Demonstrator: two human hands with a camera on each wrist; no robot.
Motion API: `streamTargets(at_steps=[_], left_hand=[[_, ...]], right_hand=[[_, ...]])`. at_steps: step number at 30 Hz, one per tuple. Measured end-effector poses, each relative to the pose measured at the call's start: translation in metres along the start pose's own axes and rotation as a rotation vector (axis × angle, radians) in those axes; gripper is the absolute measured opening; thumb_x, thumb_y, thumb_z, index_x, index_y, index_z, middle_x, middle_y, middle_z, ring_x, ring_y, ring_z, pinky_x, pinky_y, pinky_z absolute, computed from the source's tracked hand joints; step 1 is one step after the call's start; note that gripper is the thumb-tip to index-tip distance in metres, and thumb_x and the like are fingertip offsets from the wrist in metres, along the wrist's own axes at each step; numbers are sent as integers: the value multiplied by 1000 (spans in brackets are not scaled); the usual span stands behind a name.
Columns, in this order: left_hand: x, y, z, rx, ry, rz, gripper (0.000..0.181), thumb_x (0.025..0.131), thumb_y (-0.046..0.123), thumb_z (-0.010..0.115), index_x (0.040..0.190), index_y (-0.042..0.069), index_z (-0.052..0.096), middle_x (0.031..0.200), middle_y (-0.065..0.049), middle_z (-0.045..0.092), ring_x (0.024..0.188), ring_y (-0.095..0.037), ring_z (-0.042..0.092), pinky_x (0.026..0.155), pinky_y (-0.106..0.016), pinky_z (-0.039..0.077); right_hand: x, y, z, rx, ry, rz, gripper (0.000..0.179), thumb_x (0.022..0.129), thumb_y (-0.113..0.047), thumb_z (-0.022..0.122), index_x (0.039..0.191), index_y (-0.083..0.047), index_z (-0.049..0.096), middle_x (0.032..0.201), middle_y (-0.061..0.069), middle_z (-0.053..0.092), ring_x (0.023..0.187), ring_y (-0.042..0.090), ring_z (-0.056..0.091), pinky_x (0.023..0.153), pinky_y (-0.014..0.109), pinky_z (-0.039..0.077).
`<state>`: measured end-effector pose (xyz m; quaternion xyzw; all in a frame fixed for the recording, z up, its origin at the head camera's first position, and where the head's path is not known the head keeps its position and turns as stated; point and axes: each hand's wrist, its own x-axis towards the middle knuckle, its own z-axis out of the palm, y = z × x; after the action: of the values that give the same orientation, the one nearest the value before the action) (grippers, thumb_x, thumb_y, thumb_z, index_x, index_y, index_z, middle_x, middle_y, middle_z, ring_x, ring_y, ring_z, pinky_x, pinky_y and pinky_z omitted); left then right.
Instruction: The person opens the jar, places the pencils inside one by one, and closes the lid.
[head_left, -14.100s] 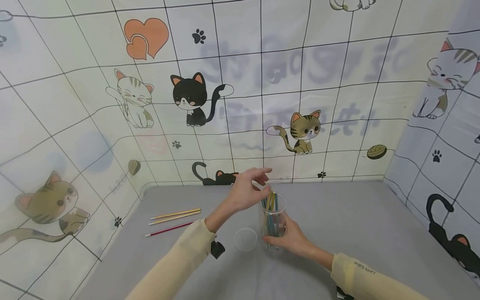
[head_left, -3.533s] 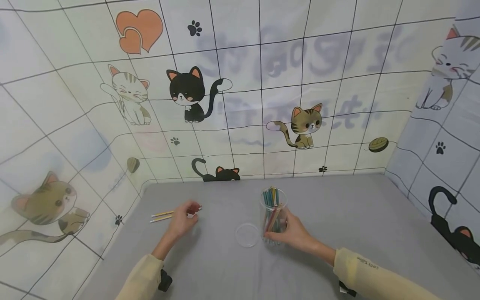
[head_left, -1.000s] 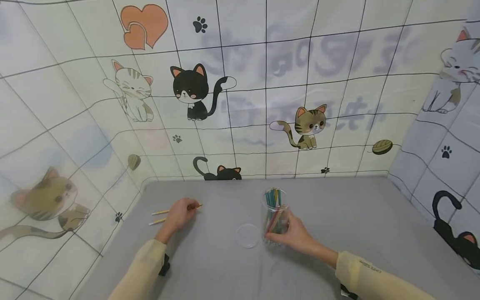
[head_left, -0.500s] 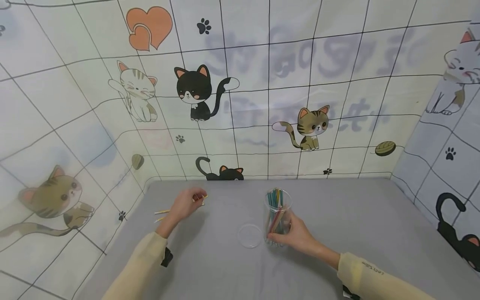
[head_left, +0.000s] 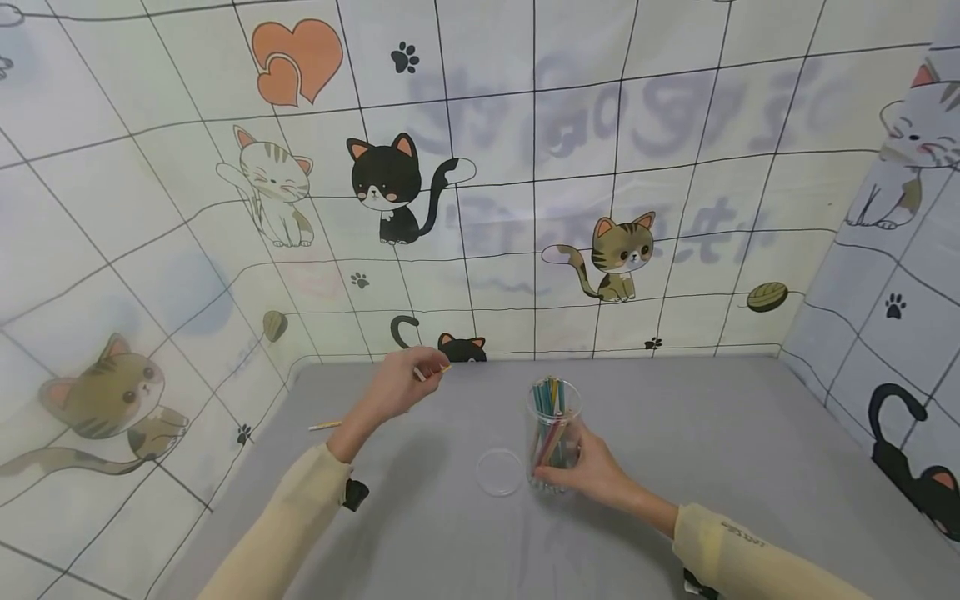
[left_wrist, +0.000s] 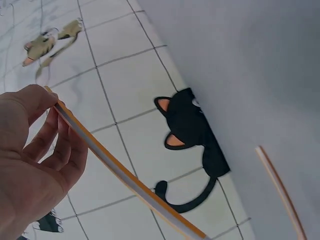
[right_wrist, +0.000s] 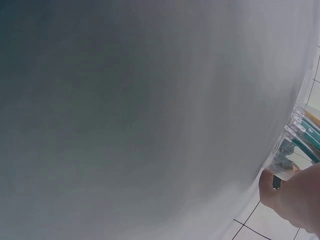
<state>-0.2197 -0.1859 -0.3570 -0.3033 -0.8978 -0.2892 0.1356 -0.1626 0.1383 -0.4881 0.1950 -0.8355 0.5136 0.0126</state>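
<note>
My left hand [head_left: 405, 383], raised over the table's far left part, pinches a yellow pencil [left_wrist: 120, 167] near one end between thumb and fingertips. In the left wrist view the pencil slants down from the hand [left_wrist: 42, 150]. Around a clear jar [head_left: 534, 433] at the table's middle, my right hand [head_left: 592, 477] curls its fingers and thumb. Several pencils [head_left: 547, 396], teal, yellow and red, stand inside the upright jar. One more pencil [head_left: 324, 426] lies on the table behind the left forearm, partly hidden. The right wrist view catches only part of the right hand [right_wrist: 292, 200] and jar.
A clear round lid [head_left: 498, 472] lies flat just left of the jar. The grey table [head_left: 690, 433] is enclosed by cloth walls [head_left: 495, 192] printed with cats and grid lines.
Since about 14 seconds ago, the red pencil has left the table and shows in the jar. Just now my left hand lifted a yellow pencil up and rightward. The right hand stays on the jar.
</note>
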Motion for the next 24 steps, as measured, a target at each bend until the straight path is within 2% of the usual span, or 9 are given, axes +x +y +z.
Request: streamTargets(at_steps=[5, 11, 17, 24], left_hand=[[12, 23, -2, -96, -3, 19, 18, 90, -2, 68, 105, 7, 71, 96, -2, 69, 83, -13, 65, 68, -27, 55], [24, 49, -5, -208, -2, 88, 23, 88, -6, 68, 109, 2, 70, 94, -4, 70, 84, -15, 65, 70, -28, 55], [34, 65, -9, -233, 9, 133, 23, 86, -8, 67, 105, 5, 71, 88, -1, 69, 78, -12, 64, 67, -27, 55], [51, 89, -10, -294, 11, 207, 18, 88, -5, 67, 104, 2, 70, 85, -4, 68, 78, -11, 63, 65, -30, 55]], right_hand=[[1, 0, 0, 2, 2, -24, 91, 76, -32, 87, 149, -8, 38, 137, 20, 55, 118, 44, 55, 91, 60, 47], [1, 0, 1, 8, -2, -28, 91, 76, -32, 87, 149, -9, 38, 139, 22, 53, 122, 45, 52, 93, 63, 44], [2, 0, 3, 16, -8, -25, 90, 77, -31, 87, 148, -8, 39, 138, 20, 54, 119, 43, 55, 92, 61, 46], [2, -2, 2, 18, -1, -31, 86, 76, -30, 87, 146, -8, 41, 134, 18, 57, 118, 37, 55, 90, 58, 47]])
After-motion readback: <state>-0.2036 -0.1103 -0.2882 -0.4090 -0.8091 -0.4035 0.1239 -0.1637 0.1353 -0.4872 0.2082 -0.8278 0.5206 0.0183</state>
